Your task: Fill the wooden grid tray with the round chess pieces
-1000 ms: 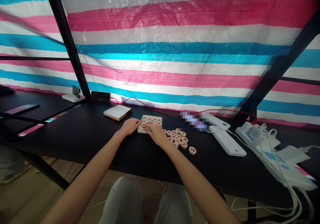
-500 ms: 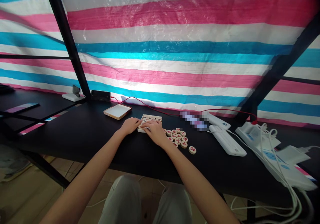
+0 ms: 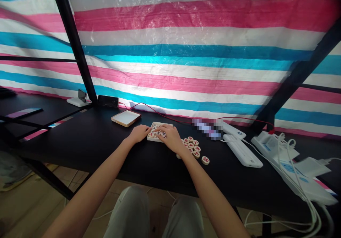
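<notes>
Ctr of frame: white box (image 3: 155,139) is touched at L edge by L hand (image 3: 139,133); pcs (image 3: 151,134) inside are part-covered by R hand (image 3: 171,137); either grip can't be told.

Blk phone (image 3: 108,101) nr frame post (image 3: 77,50) | wht pwr strip (image 3: 293,174) R side, cables plugged in

Striped plastic sheeting (image 3: 186,64), black table (image 3: 87,142), dim floor (image 3: 117,199), probably tiled
</notes>
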Available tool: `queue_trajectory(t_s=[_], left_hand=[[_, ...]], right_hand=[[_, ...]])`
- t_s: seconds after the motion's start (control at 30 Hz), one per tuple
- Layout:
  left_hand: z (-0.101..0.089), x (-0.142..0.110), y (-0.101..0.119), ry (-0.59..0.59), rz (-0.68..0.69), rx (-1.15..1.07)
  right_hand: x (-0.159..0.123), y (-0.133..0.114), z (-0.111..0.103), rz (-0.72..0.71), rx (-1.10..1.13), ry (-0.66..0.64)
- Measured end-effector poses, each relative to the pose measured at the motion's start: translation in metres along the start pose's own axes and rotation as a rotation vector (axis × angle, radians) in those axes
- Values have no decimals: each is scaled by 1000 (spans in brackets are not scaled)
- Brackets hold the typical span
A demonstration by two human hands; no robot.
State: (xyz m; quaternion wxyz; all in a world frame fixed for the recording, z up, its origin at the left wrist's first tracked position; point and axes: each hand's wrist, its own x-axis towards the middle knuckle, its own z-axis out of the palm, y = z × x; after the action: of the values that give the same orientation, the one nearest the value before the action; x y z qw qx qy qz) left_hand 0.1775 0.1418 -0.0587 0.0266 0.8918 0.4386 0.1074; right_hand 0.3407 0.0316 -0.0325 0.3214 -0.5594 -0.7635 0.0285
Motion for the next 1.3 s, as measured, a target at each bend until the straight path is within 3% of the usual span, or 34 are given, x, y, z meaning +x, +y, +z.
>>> queue_trajectory(t_s=[0.13,0.2,0.4,0.57,0.87,1.07,1.3], left_hand=[[-2,0,1,-13,-14,-10],[-3,-1,1,-13,-13,-12],[-1,0,0,-21,-16,2],[-1,0,-1,-19,-1,5],[-3,-1,1,-25,-8,-7],[-5,-2,3,-40,-25,-23],[-5,-2,3,-36,-22,-29]], right_hand=[[-4,16,-25,39,287,-417],[-7,22,-32,42,333,-561],[-14,30,-40,149,331,-642],[-19,39,-47,262,239,-617],[-24,39,-52,332,139,-470],[-24,43,-52,443,-75,-393],[-26,46,-58,425,-66,-231]])
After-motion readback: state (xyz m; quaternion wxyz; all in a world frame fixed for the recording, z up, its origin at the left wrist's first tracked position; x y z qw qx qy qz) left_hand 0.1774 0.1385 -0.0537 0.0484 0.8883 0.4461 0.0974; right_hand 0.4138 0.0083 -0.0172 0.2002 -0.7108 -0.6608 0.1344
